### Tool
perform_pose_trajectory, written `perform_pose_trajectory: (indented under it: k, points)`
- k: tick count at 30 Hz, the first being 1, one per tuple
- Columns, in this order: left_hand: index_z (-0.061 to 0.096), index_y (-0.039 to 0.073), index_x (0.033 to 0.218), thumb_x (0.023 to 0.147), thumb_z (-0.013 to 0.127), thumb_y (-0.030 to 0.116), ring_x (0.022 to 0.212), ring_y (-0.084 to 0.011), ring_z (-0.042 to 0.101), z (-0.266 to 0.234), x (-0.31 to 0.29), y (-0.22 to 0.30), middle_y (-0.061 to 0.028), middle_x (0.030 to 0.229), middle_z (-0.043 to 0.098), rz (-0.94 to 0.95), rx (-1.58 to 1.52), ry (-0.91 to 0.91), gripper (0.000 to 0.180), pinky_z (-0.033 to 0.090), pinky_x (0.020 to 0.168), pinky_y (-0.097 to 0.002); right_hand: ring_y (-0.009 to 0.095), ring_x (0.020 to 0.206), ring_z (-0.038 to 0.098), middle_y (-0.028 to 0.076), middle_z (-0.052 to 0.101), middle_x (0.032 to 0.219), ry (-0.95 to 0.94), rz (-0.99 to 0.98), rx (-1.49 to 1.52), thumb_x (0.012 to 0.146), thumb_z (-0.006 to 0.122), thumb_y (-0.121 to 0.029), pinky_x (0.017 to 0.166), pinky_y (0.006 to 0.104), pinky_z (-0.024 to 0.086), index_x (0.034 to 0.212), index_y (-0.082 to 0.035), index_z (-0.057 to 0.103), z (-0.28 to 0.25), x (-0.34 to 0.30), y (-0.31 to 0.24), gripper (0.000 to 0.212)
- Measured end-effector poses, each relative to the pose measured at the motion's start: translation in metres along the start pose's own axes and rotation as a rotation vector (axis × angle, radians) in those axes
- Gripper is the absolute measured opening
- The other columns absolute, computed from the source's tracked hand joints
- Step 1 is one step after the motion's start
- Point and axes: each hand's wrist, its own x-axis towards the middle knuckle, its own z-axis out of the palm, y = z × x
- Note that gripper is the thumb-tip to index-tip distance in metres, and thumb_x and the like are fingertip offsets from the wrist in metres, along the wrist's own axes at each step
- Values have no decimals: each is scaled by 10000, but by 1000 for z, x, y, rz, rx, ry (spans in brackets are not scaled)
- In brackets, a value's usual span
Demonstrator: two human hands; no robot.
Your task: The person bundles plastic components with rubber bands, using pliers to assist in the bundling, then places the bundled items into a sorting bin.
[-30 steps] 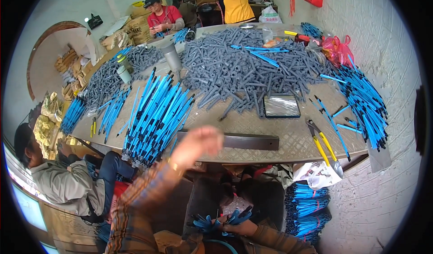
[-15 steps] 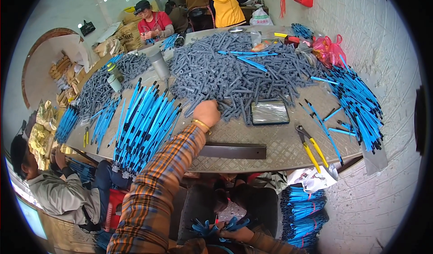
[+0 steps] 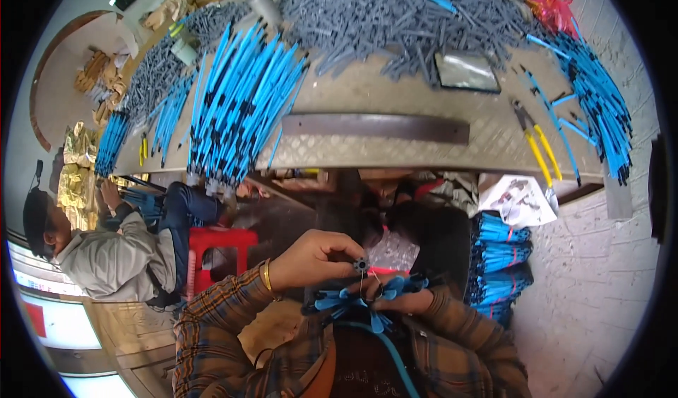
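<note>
In front of my body, my left hand (image 3: 314, 258) pinches a small dark grey plastic part (image 3: 361, 264) between thumb and fingertips, its round, notched end showing. Close beside it, my right hand (image 3: 408, 300) is closed on a bundle of blue strips (image 3: 340, 300) with dark ends, which fan out on both sides of the fingers. Thin wires run up from the bundle towards the grey part; whether they are joined to it I cannot make out. Beyond my hands, a large heap of grey plastic tubes (image 3: 395, 24) covers the far table.
Blue rods with black joints (image 3: 240, 101) stand bunched at the table's left; more (image 3: 600, 108) lie at right. Yellow-handled pliers (image 3: 538, 144), a dark bar (image 3: 374, 127) and a flat tray (image 3: 466, 72) rest on the table (image 3: 395, 156). A seated person (image 3: 116, 246) works at left.
My left hand has come back from the grey heap to my body, bringing a grey plastic part next to the blue bundle. The view has tipped downward; my right hand still grips the bundle.
</note>
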Motion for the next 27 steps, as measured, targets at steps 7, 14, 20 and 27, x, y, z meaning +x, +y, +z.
perform_pose_trajectory:
  k: [7,14,20,27]
  points:
    - [621,8,956,760,643,2,872,-117,578,8,-21,-19,-62,964,615,-144,-356,-48,197,465,756,-256,187,963,547,89,596,974,104,59,-110,768,665,-82,871,332,421,882,-14,595,9,8,-3,150]
    - [631,16,954,752,659,30,885,-155,568,3,-25,-20,-83,948,594,86,-109,-104,204,448,759,-272,80,797,525,7,587,856,139,37,-299,797,660,-143,691,248,447,987,-30,597,14,11,9,230]
    - [643,23,909,740,671,28,849,-168,561,-2,-24,-26,-65,886,568,135,-124,-148,172,441,733,-269,98,785,516,10,558,825,180,28,-289,776,679,-169,676,260,431,931,-26,596,20,14,5,226]
    - [635,31,908,728,673,12,852,-190,568,-2,-22,-29,-74,893,564,277,-110,-215,186,447,745,-277,138,735,489,24,497,763,153,-3,-324,751,692,-196,648,285,405,829,-29,583,19,16,7,214]
